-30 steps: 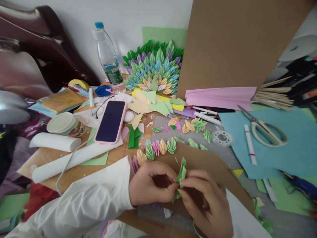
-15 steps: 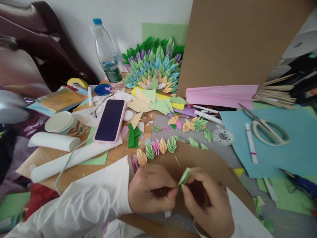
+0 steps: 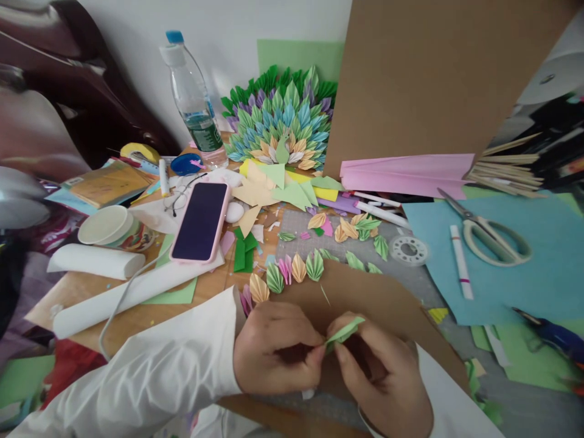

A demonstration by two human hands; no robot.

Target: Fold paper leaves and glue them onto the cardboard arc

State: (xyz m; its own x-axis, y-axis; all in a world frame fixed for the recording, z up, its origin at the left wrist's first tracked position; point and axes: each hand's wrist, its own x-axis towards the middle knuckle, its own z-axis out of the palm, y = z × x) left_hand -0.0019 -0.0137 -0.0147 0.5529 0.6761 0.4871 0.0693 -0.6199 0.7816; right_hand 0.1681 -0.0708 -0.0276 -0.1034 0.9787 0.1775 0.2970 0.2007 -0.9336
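Between my two hands is a small pleated green paper leaf (image 3: 345, 331), held above a brown cardboard piece (image 3: 378, 292). My left hand (image 3: 280, 350) pinches the leaf's left tip between thumb and forefinger. With thumb and fingers, my right hand (image 3: 381, 368) grips its other side, and the leaf's upper end sticks out over the fingers. Along the cardboard's upper left edge runs a row of folded paper leaves in pink, peach and green, among them a peach leaf (image 3: 259, 288) near my left wrist. A thin green strip (image 3: 325, 295) lies on the cardboard.
Scissors (image 3: 497, 240) and a marker (image 3: 462, 263) lie on blue paper at right, with a blue-handled tool (image 3: 554, 334) nearer. A phone (image 3: 201, 222), paper cup (image 3: 109, 228) and bottle (image 3: 198, 115) stand left. Behind is a paper-leaf peacock (image 3: 283, 121); a cardboard sheet (image 3: 424, 79) leans beside it.
The green leaf has tilted from steep to flatter, its free end now pointing right. Both hands keep their pinch, and the view has shifted very slightly.
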